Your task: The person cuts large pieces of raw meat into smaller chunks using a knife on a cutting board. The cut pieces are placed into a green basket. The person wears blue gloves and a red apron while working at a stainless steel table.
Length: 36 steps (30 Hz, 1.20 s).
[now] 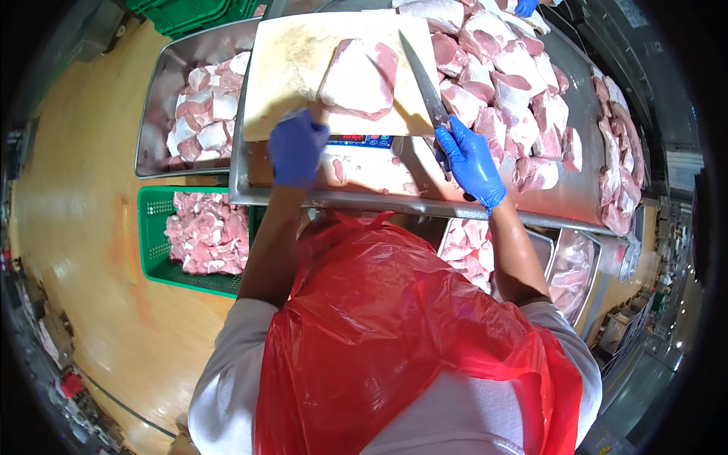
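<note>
My right hand (466,163), in a blue glove, grips a long knife (417,68) by its handle at the board's right side, blade angled up over the board. My left hand (297,148), also gloved and blurred, is curled at the board's lower left edge; whatever its fingers hold, if anything, is hidden. A thick slab of pale pink meat (358,76) lies on the cream cutting board (277,53). Under the board's near edge, a scale with a blue panel (377,141) shows, within a steel tray (280,196) dotted with meat scraps.
Cut meat (500,91) is piled right of the board, long strips (618,159) beyond it. A steel bin (152,129) and green crate (152,250) hold meat at left; meat trays (546,250) sit below. Green crates (182,15) stand at top left; another person's gloved hand (525,7) shows top right.
</note>
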Tool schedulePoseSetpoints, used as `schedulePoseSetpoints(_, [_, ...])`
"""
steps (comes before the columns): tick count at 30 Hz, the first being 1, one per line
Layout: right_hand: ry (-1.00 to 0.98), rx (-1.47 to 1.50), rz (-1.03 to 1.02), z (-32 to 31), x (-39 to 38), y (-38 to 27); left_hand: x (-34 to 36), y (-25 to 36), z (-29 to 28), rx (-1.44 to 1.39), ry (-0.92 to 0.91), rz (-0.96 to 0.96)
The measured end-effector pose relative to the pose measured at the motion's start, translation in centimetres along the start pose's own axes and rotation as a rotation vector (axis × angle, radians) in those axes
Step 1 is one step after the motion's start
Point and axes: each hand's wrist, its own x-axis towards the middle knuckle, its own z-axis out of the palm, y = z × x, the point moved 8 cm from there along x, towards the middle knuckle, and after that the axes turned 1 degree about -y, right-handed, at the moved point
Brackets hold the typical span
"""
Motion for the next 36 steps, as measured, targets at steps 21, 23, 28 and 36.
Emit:
schedulePoseSetpoints(21, [0.115,1.498,0.069,12.6,4.5,0.0,17.7,6.1,11.7,-0.264,-0.616,0.605])
schedulePoseSetpoints(23, [0.263,1.482,0.058,10.8,5.5,1.8,17.4,6.5,10.9,-0.236,-0.596,0.519])
schedulePoseSetpoints(28, [0.318,1.359,-0.089,2.3,9.7,3.3,9.7,-0.1,4.1,-0.334,-0.207,0.538])
schedulePoseSetpoints(36, [0.254,0.651,0.080,2.9,4.6,4.3,-3.0,-6.7,-1.9,-0.700,-0.063,-0.230])
